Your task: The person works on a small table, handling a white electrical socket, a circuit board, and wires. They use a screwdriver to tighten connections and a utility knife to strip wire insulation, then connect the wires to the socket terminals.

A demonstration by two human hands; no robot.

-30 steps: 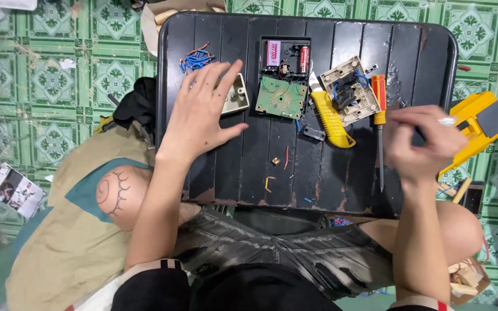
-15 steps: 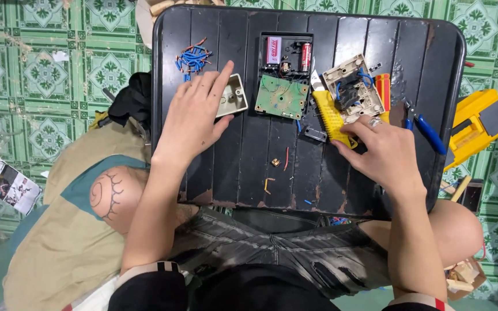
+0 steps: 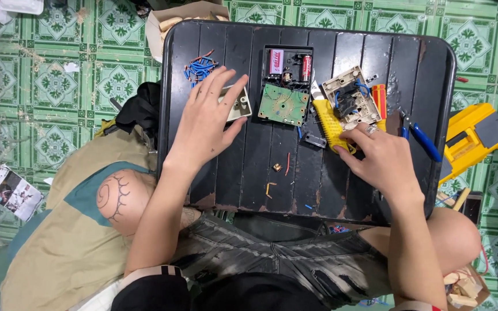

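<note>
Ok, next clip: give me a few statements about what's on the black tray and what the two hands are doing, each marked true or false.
1. The left hand lies flat with spread fingers over a small beige part. True.
2. The right hand holds the blue-handled pliers. False: the pliers lie on the black tray beside it; its fingers are at the yellow-handled tool.
3. A green circuit board lies between the two hands. True.
4. The cut blue wire bits sit at the tray's near edge. False: they are at the far left corner.
5. The tray rests on the person's lap. True.
</note>
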